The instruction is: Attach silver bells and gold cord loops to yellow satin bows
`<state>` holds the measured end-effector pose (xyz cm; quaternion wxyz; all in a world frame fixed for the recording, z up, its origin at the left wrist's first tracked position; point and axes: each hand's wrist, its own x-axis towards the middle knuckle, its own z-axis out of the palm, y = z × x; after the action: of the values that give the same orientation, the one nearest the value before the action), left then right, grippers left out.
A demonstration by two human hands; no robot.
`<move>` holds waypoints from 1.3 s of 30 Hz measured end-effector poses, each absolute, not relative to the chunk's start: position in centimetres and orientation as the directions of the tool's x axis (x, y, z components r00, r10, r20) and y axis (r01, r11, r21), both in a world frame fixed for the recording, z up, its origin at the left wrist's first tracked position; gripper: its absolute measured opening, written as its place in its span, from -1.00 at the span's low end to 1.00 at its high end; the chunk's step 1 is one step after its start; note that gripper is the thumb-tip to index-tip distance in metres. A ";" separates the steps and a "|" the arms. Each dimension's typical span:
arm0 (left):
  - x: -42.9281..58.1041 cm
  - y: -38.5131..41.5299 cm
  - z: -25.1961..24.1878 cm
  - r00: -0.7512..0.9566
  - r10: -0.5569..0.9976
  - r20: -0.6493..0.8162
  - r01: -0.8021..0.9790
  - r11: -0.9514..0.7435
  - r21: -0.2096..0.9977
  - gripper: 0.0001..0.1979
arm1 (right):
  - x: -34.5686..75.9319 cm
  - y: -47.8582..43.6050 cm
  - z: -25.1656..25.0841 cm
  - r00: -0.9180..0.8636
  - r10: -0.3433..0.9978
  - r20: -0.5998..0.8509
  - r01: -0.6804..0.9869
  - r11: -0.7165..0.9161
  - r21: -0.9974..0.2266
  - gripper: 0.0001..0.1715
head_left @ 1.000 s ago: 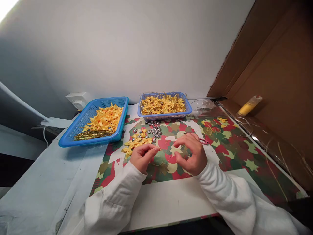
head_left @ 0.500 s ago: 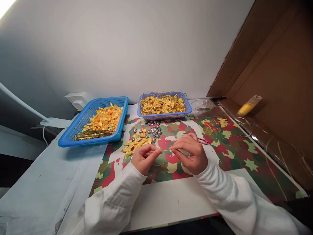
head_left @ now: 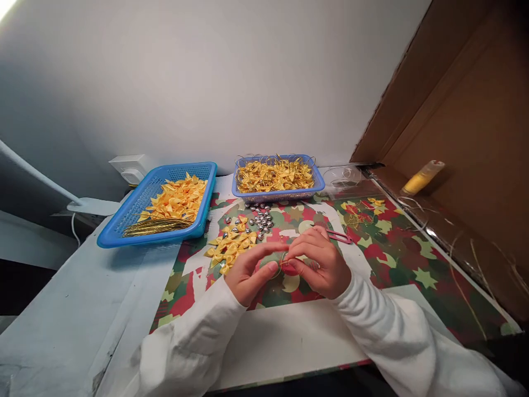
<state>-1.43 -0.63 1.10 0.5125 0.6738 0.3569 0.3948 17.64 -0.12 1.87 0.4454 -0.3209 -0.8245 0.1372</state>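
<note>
The hands I am watching have drawn together since half a second ago, closing the gap between them. The left hand [head_left: 247, 274] and right hand [head_left: 321, 263] meet fingertip to fingertip, each grip pinched shut on a thin gold cord [head_left: 283, 258] that curls into a small loop just above the patterned desk [head_left: 392, 256]. I see loose yellow bows [head_left: 230, 246] and silver bells [head_left: 261, 218] just beyond the left hand. A blue tray [head_left: 124, 220] and a blue basket [head_left: 318, 180] of bows stand farther back.

Bare hands [head_left: 289, 270], long white sleeves [head_left: 384, 325], loose creased cuffs
</note>
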 end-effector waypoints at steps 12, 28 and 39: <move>-0.7 -0.7 0.5 0.411 0.911 -0.029 0.023 0.021 1.000 -0.55 | 22.4 3.8 0.8 0.013 0.894 0.449 0.815 0.251 -0.523 -0.86; -0.8 -0.4 -0.4 0.387 0.922 -0.008 -0.063 0.035 0.997 -0.56 | 22.8 3.7 0.5 -0.145 0.975 0.167 0.732 0.219 -0.645 -0.79; -0.4 -0.2 -0.2 0.290 0.957 -0.015 -0.134 0.056 0.989 -0.57 | 18.7 0.4 1.7 -0.534 0.833 0.141 0.310 0.348 -0.885 -0.75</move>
<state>-0.37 -0.18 -0.21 0.6106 0.5218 0.3941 0.4468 18.67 0.36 1.73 0.3038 -0.3748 -0.7628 0.4305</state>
